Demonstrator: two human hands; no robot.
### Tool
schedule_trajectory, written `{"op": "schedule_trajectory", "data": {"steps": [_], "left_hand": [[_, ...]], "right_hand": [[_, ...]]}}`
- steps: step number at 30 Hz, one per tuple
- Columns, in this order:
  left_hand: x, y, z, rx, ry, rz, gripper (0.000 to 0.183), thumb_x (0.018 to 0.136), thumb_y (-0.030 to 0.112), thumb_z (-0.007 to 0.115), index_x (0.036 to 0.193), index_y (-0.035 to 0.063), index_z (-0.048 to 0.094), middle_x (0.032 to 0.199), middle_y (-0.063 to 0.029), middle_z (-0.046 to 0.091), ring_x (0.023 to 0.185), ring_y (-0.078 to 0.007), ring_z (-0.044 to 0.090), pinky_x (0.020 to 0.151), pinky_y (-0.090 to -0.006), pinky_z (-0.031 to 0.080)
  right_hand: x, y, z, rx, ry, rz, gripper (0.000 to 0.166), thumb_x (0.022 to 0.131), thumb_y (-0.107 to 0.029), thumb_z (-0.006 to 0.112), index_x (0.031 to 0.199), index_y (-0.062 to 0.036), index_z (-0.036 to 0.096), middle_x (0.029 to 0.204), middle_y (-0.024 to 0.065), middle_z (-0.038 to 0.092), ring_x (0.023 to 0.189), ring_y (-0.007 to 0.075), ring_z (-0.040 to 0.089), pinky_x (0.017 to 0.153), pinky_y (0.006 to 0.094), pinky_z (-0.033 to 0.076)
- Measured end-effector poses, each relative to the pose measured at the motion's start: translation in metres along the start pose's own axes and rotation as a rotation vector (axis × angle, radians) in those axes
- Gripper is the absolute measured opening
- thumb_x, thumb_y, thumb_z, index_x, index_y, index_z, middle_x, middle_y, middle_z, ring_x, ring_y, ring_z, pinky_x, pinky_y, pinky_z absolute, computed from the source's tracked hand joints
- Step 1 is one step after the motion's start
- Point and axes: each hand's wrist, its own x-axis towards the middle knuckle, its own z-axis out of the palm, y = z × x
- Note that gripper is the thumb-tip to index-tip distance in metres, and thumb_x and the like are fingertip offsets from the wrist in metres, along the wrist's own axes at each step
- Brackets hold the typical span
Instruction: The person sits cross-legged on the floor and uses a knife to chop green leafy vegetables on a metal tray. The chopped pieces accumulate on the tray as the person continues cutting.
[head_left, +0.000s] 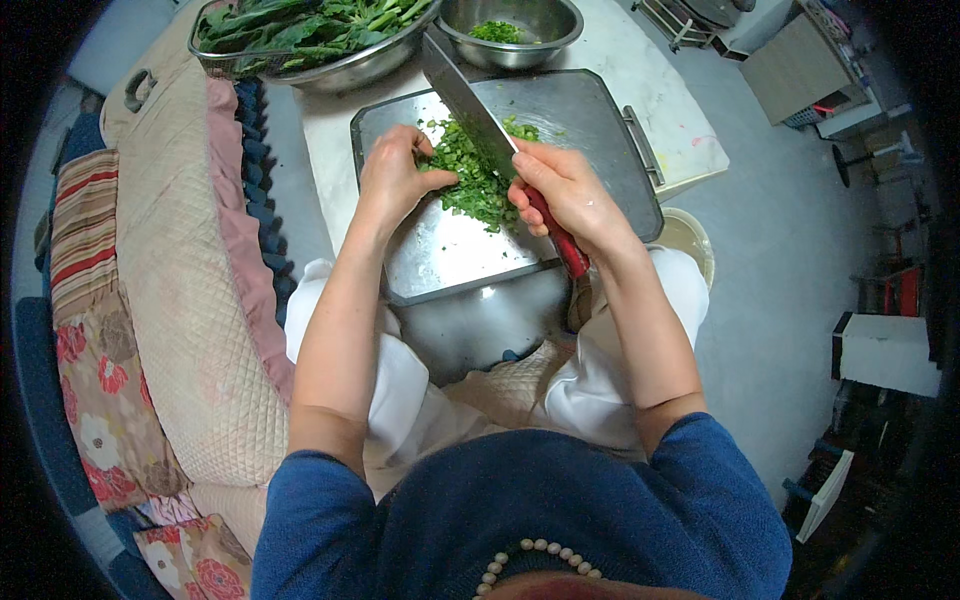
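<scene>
My right hand (559, 184) grips the red handle of a kitchen knife (469, 101), whose broad steel blade slants up and to the left above a pile of chopped green vegetables (469, 176). At the left edge of that pile is my left hand (401, 172), fingers curled and thumb stretched toward the greens. Whether it pinches any pieces I cannot tell. Beneath both hands lies a metal cutting board (442, 259) with a dark rim and a side handle. Part of the pile is hidden behind the blade.
Beyond the board, a metal basin and wire basket (232, 64) hold leafy greens (300, 34). Beside them a steel bowl (510, 52) contains chopped greens. A marble-look table (675, 127) supports these. A pale bucket (686, 236) stands right, a quilted sofa (180, 285) left.
</scene>
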Motion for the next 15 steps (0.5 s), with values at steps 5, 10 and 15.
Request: {"op": "schedule_trajectory", "data": {"steps": [5,10,15], "left_hand": [[0.0,-0.014,0.001,0.086,-0.025,0.092,0.065,0.052,0.026,0.092,0.105,0.0022,0.063,0.104,-0.0148,0.064,0.103,-0.0337,0.056,0.091,-0.0408,0.046],[-0.006,-0.009,-0.005,0.127,-0.094,0.133,0.068,0.053,0.023,0.09,0.114,0.0038,0.066,0.107,-0.0134,0.062,0.103,-0.0333,0.054,0.093,-0.0411,0.046],[-0.007,-0.012,-0.001,0.124,-0.13,0.125,0.06,0.056,0.014,0.087,0.111,0.004,0.066,0.106,-0.0145,0.061,0.103,-0.0343,0.056,0.091,-0.0411,0.047]], "right_hand": [[0.011,0.014,-0.004,-0.018,0.056,0.072,0.041,0.104,-0.022,0.045,0.141,-0.0058,0.047,0.067,-0.0014,0.05,0.051,0.006,0.045,0.043,0.0206,0.036],[0.005,0.007,-0.01,-0.017,0.098,0.015,0.039,0.102,-0.019,0.044,0.138,-0.0036,0.049,0.062,-0.0024,0.049,0.048,0.0059,0.045,0.041,0.0223,0.036],[0.009,0.012,-0.013,0.023,0.111,0.046,0.037,0.102,-0.02,0.044,0.134,-0.0033,0.051,0.062,-0.0015,0.05,0.049,0.0063,0.045,0.04,0.023,0.036]]}}
